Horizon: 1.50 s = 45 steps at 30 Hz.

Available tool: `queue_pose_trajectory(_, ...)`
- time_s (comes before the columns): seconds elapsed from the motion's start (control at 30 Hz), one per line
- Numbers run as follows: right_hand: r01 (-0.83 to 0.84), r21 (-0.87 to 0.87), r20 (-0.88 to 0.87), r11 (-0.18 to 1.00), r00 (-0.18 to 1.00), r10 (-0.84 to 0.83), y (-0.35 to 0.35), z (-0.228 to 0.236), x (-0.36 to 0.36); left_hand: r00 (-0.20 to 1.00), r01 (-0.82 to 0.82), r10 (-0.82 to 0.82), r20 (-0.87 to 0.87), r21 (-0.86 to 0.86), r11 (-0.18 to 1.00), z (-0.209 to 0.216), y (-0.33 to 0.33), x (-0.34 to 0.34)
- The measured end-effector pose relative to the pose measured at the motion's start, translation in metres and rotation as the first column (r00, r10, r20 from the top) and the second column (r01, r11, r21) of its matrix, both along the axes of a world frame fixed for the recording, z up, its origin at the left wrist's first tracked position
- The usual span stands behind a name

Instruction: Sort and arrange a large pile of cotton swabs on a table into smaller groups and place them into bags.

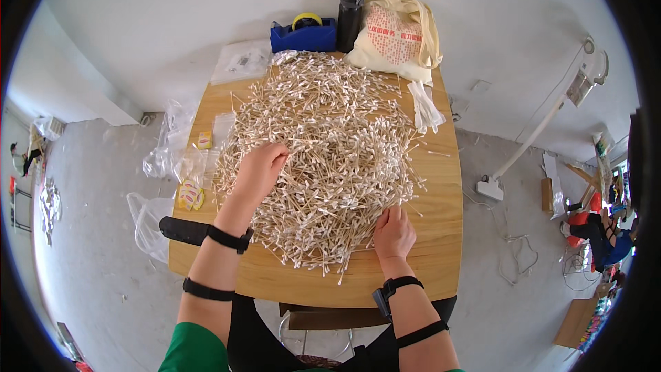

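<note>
Centrally, cotton swabs (330, 165) lie heaped on a table (441, 248). Left hand (263, 169) and right hand (395, 234) are curled; contents indiscernible.

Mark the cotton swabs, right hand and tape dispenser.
Cotton swabs (330, 165), head view: middle of the pile.
Right hand (394, 235), head view: back of the hand.
Tape dispenser (303, 38), head view: blue body.

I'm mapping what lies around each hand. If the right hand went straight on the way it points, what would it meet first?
Most likely the heap of cotton swabs: its near right edge lies just ahead of the right hand, though any gap is hard to judge.
</note>
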State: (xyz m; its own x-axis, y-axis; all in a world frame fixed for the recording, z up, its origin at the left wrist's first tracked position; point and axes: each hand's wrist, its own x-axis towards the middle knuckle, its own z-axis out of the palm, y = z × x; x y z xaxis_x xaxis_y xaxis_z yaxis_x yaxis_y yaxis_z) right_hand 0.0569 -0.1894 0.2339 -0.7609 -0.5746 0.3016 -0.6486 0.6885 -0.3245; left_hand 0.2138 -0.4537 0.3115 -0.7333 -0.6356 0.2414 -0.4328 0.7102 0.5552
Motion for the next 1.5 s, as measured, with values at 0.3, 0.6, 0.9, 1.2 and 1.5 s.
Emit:
queue_pose_trajectory(0.3, 0.013, -0.011, -0.013, 1.0, 1.0, -0.013, -0.002, -0.002, 0.001, 0.854, 0.121, 0.378, -0.359, 0.842, 0.527, -0.013, 0.029, 0.032)
queue_pose_trajectory(0.6, 0.032, 0.017, 0.002, 0.999, 0.999, -0.032, -0.004, 0.0, 0.002, 0.905, 0.023, 0.323, -0.277, 0.79, 0.613, -0.011, 0.041, 0.048)
queue_pose_trajectory(0.9, 0.014, -0.007, 0.033, 1.0, 0.999, -0.013, -0.004, 0.004, 0.004, 0.924, -0.363, 0.364, -0.115, 0.035, 0.931, -0.052, -0.049, 0.068)
queue_pose_trajectory(1.2, 0.035, 0.054, 0.01, 0.998, 0.999, -0.036, -0.003, 0.004, 0.003, 0.907, -0.41, 0.326, 0.266, 0.386, 0.826, -0.031, -0.077, 0.018)
queue_pose_trajectory(1.5, 0.04, 0.055, 0.017, 0.998, 0.999, -0.041, -0.002, 0.0, 0.001, 0.983, -0.181, 0.14, 0.115, 0.637, 0.749, 0.002, -0.038, -0.026)
